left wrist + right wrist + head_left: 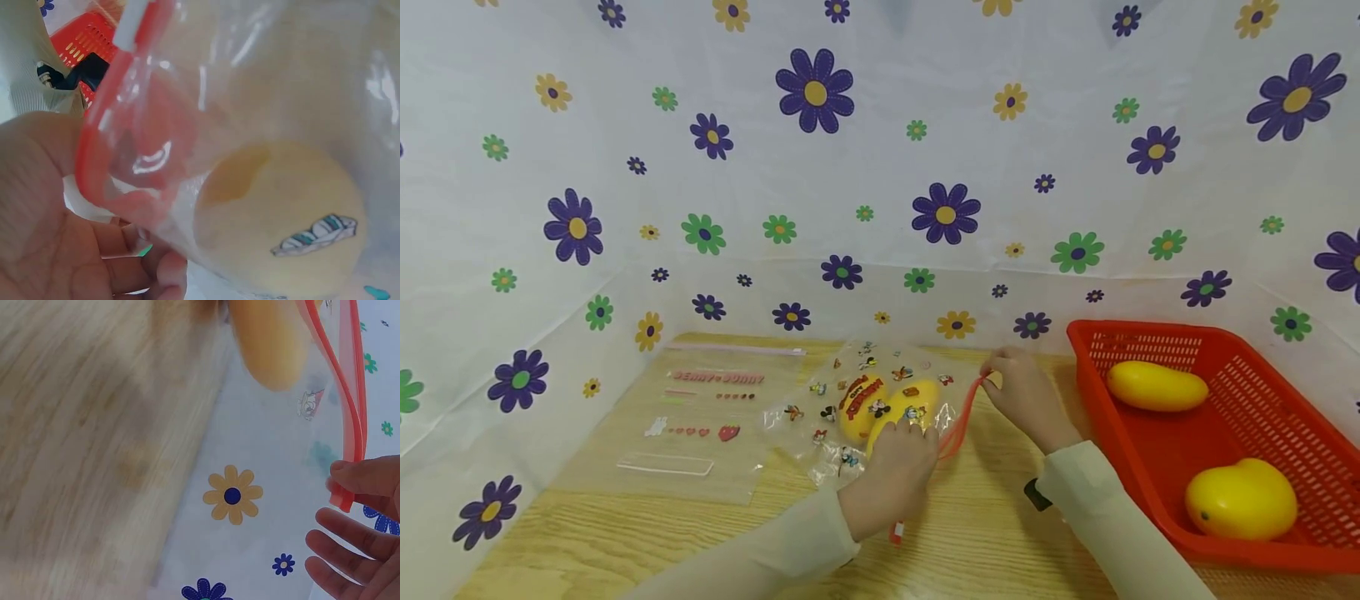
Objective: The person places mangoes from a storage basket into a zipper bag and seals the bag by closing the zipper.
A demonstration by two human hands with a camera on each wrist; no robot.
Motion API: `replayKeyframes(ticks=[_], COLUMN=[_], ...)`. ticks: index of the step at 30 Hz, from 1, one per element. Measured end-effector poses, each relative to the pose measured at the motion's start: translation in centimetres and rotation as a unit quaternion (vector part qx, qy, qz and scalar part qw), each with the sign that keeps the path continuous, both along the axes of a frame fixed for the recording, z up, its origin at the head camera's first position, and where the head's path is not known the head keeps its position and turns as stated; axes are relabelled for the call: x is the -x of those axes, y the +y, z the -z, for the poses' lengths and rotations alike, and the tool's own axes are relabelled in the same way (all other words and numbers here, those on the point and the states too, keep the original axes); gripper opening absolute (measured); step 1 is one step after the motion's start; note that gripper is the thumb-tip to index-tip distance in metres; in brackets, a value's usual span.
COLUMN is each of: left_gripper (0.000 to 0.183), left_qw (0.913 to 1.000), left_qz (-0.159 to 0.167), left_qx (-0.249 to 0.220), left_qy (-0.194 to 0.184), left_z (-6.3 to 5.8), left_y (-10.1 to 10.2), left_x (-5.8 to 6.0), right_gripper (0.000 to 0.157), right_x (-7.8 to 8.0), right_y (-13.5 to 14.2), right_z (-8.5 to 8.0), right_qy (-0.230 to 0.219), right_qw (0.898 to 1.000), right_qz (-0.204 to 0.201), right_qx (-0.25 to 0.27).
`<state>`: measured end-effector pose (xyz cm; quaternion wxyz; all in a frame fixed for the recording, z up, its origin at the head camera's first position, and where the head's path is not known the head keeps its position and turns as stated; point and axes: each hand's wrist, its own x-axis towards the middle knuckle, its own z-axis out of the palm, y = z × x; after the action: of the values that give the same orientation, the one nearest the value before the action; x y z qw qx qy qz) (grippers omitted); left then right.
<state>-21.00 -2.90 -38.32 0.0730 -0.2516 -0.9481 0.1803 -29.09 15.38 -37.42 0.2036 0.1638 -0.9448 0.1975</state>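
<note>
While the right hand (1028, 400) pinches the red zip (961, 423) left of the basket (1172, 443), the left hand (897, 477) grips the bag (805, 417) (yellow fruits (921, 396) inside), fingers curled.

On the table (985, 508), two mangoes (927, 392) lie inside the filled slider bag (808, 421); left of it lies a flat bag (700, 408), right a basket (1165, 450) holding two more mangoes (1157, 387), behind a sheet (880, 150).
</note>
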Motion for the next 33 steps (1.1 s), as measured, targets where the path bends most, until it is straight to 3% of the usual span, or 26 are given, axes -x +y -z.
replayKeyframes(ticks=[6, 10, 15, 19, 25, 28, 33], left_gripper=[0.027, 0.03, 0.025, 0.019, 0.016, 0.018, 0.011], left_qw=[0.9995, 0.9999, 0.9996, 0.9973, 0.9934, 0.9917, 0.9863], left_qz=[0.013, 0.007, 0.008, 0.021, 0.043, 0.058, 0.091], left_qx=[0.008, 0.004, -0.026, -0.07, -0.105, -0.112, -0.128], left_qy=[0.028, 0.011, -0.01, 0.003, 0.016, 0.023, 0.052], left_z=[0.1, -0.2, -1.1, -1.9, -2.6, -2.7, -2.6], left_y=[-0.2, -0.4, -0.9, -1.5, -2.2, -2.5, -3.1], left_x=[-0.1, 0.0, 0.4, 0.8, 1.1, 1.1, 1.1], right_gripper=[0.007, 0.009, 0.027, 0.04, 0.04, 0.037, 0.029], right_x=[-0.5, -0.8, -1.4, -1.9, -2.1, -2.1, -2.1], right_y=[0.4, 0.6, 0.5, 0.4, 0.0, -0.1, -0.4], right_z=[0.6, 1.1, 1.7, 2.1, 2.7, 3.0, 3.0], right_qy=[0.007, 0.032, 0.081, 0.117, 0.187, 0.214, 0.246], right_qw=[1.0, 0.997, 0.989, 0.975, 0.938, 0.925, 0.915], right_qz=[-0.003, -0.029, -0.082, -0.149, -0.262, -0.289, -0.299], right_qx=[-0.031, -0.061, -0.094, -0.118, -0.125, -0.12, -0.113])
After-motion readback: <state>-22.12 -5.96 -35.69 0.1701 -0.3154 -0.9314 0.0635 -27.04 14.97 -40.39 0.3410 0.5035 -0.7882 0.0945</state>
